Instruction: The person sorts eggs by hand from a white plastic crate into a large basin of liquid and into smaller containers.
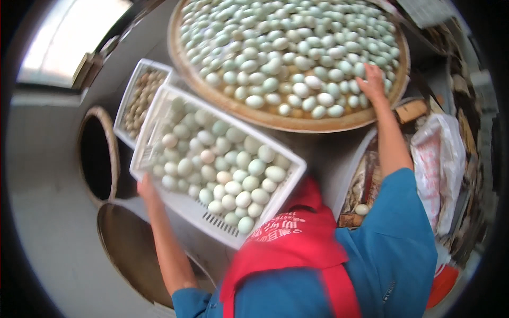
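Observation:
Pale green and white eggs (302, 63) cover much of a large round tray (278, 119) with a tan rim. My right hand (373, 81) reaches over its right side and touches eggs there; blur hides whether its fingers close on one. Between my body and the tray, a white plastic crate (296, 159) sits tilted in view, holding many larger-looking eggs (232, 189), mostly pale green, a few pinkish. At the crate's lower left corner, my left hand (146, 189) grips the rim.
Behind the crate is another white crate (126, 119) with small brownish eggs (144, 97). Two round-mouthed vessels (113, 147) (131, 238) stand at left. On the right lie a wood-filled container (346, 194), a single egg (362, 209) and a white plastic sack (437, 167).

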A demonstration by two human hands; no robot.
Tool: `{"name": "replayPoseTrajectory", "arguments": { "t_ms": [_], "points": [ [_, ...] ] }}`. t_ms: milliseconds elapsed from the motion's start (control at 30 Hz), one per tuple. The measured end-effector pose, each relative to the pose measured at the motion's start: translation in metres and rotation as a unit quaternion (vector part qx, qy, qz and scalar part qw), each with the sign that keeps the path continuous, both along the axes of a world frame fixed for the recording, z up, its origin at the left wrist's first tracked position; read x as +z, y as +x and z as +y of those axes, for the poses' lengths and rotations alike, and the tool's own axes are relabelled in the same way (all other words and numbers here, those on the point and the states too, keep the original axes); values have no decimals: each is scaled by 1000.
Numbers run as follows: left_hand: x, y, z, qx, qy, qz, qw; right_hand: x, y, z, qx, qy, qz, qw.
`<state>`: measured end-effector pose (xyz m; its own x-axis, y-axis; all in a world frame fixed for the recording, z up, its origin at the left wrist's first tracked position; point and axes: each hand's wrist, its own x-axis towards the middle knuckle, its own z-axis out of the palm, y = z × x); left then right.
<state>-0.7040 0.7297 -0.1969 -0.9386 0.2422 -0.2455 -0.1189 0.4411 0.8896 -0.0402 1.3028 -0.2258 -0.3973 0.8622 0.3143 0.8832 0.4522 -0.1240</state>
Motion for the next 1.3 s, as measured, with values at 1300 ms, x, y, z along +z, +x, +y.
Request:
{"name": "replayPoseTrajectory", "arguments": {
  "t_ms": [1300],
  "points": [
    [15,3,-5,45,-71,80,993,61,-456,-404,636,-104,8,764]
  ]
}}
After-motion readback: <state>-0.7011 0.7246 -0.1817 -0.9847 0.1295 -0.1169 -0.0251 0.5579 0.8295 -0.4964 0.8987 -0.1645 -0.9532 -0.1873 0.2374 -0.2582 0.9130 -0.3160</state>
